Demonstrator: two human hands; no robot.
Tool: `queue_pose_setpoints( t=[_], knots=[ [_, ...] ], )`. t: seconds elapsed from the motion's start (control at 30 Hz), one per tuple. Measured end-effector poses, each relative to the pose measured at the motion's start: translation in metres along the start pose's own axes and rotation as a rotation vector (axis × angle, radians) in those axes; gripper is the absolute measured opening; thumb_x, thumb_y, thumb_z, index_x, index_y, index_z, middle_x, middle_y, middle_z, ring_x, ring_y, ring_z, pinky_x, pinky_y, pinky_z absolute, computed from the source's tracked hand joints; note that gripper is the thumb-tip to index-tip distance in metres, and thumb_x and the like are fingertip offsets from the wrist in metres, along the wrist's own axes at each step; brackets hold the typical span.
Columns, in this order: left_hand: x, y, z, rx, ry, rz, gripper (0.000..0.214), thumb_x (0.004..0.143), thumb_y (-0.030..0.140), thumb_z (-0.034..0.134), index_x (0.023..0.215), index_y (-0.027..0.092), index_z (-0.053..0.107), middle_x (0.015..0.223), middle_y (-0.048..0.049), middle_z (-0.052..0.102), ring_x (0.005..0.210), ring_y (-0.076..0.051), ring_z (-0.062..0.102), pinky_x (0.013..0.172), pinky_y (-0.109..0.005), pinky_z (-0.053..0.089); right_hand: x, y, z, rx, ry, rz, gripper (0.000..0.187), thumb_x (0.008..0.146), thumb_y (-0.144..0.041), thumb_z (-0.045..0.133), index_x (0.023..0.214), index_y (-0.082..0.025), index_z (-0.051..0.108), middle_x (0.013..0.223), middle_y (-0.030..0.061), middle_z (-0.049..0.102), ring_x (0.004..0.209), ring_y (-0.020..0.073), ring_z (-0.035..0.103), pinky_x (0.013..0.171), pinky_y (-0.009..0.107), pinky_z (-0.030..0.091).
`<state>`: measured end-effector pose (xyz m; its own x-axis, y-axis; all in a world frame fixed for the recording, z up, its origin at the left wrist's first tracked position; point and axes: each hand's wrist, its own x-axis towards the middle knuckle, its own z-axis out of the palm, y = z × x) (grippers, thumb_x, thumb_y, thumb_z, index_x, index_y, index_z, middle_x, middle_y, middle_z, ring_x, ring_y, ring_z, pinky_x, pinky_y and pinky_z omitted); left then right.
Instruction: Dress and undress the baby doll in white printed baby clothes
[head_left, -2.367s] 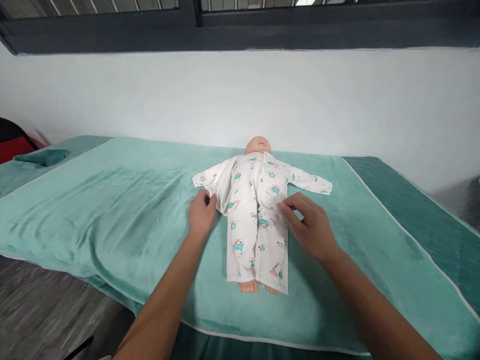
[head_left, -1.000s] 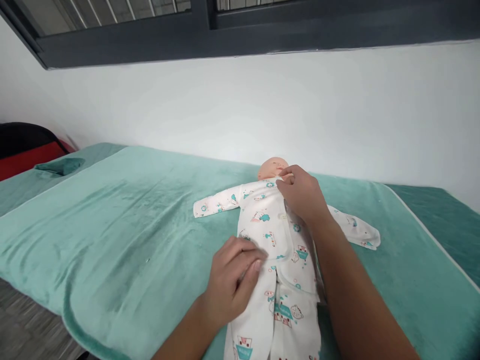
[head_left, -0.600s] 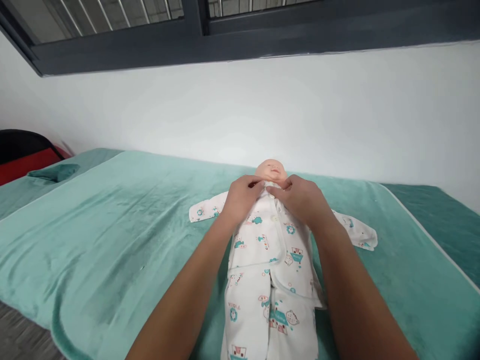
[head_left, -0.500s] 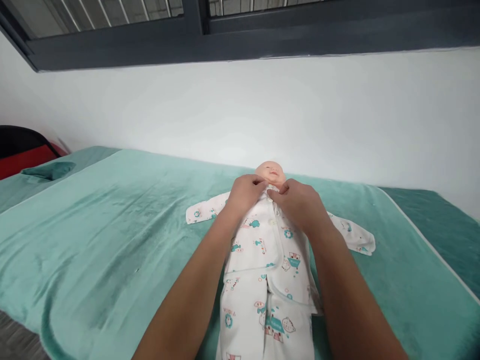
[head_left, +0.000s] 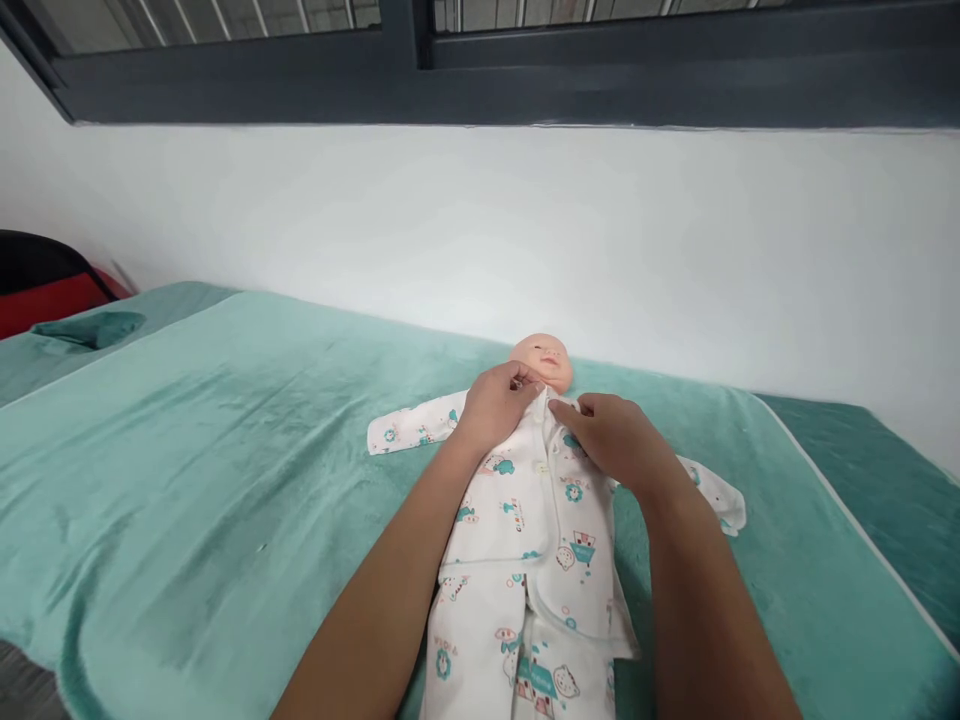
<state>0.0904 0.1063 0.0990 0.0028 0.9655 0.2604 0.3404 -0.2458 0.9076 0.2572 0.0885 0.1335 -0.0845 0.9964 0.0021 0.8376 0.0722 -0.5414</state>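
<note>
A baby doll [head_left: 545,360] lies on its back on a green blanket, its head toward the wall. It wears a white printed jacket [head_left: 499,515] with long sleeves spread to both sides, and matching trousers [head_left: 476,650]. My left hand [head_left: 501,402] is at the collar just under the doll's chin, fingers pinched on the jacket's edge. Close beside it, my right hand [head_left: 611,432] pinches the other front edge near the neck. The jacket's front panels overlap down the middle. My fingers partly cover the collar fastening.
The green blanket [head_left: 225,480] covers the bed, with wrinkles at left and a darker green part at right. A white wall [head_left: 480,230] rises behind, under a dark window frame [head_left: 600,80]. A red and black object [head_left: 56,285] stands at far left.
Both hands stay at the collar; the right hand has shifted slightly down and to the right, away from the left. The camera view has tilted a little.
</note>
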Motion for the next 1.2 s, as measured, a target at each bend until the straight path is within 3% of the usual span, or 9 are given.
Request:
queue_pose_setpoints(
  t=[0.13,0.3,0.4,0.57,0.77,0.97,1.2],
  knots=[
    [-0.001,-0.002,0.001,-0.025,0.007,-0.004,0.010,0.087,0.024,0.059,0.087,0.019,0.068,0.089,-0.0034,0.073,0.080,-0.017,0.064,0.077,-0.030,0.048,0.005,-0.001,0.008,0.162,0.088,-0.018,0.041,0.087,-0.036,0.053,0.055,-0.023,0.030,0.052,-0.0036,0.040,0.054,0.0140,0.033,0.054,0.031,0.027],
    [-0.001,0.001,0.001,-0.104,0.016,0.009,0.010,0.086,0.026,0.060,0.084,0.019,0.067,0.081,-0.0015,0.069,0.075,-0.015,0.060,0.072,-0.028,0.045,0.009,-0.005,0.019,0.372,0.301,-0.057,0.026,0.087,-0.036,0.056,0.065,-0.022,0.054,0.064,-0.0024,0.057,0.064,0.0149,0.047,0.064,0.029,0.037],
    [-0.001,0.005,0.001,-0.198,-0.010,-0.024,0.009,0.084,0.026,0.063,0.082,0.018,0.067,0.078,-0.0010,0.068,0.073,-0.014,0.059,0.071,-0.027,0.044,0.008,-0.008,0.024,0.485,0.357,-0.043,0.017,0.084,-0.032,0.059,0.073,-0.021,0.064,0.072,-0.0002,0.067,0.070,0.0159,0.055,0.069,0.029,0.041],
    [-0.003,0.008,0.001,-0.306,-0.015,-0.111,0.010,0.081,0.027,0.067,0.080,0.017,0.070,0.076,-0.0009,0.068,0.071,-0.013,0.058,0.068,-0.027,0.043,0.004,-0.009,0.025,0.667,0.336,0.000,0.017,0.080,-0.033,0.065,0.078,-0.018,0.071,0.078,0.0026,0.072,0.073,0.0172,0.060,0.068,0.029,0.043],
    [-0.006,0.009,-0.001,-0.359,-0.007,-0.123,0.012,0.079,0.028,0.069,0.081,0.017,0.073,0.079,-0.0019,0.070,0.074,-0.014,0.060,0.071,-0.027,0.045,0.001,-0.006,0.029,0.804,0.295,-0.029,0.024,0.078,-0.039,0.069,0.088,-0.019,0.077,0.086,0.0038,0.076,0.080,0.0192,0.065,0.073,0.031,0.048],
    [-0.006,0.005,0.002,-0.395,-0.006,-0.109,0.011,0.076,0.027,0.072,0.081,0.017,0.073,0.080,-0.0025,0.071,0.074,-0.013,0.060,0.071,-0.027,0.045,-0.001,-0.001,0.031,0.786,0.232,-0.066,0.025,0.079,-0.037,0.070,0.095,-0.020,0.077,0.090,0.0038,0.076,0.084,0.0191,0.067,0.075,0.031,0.049],
    [-0.004,0.000,0.002,-0.398,0.025,-0.110,0.019,0.071,0.030,0.079,0.080,0.017,0.070,0.073,-0.0013,0.069,0.069,-0.013,0.061,0.068,-0.027,0.044,-0.002,-0.004,0.029,0.700,0.174,-0.060,0.026,0.076,-0.035,0.072,0.096,-0.018,0.070,0.077,0.0000,0.069,0.068,0.0138,0.059,0.066,0.028,0.045]
  ],
)
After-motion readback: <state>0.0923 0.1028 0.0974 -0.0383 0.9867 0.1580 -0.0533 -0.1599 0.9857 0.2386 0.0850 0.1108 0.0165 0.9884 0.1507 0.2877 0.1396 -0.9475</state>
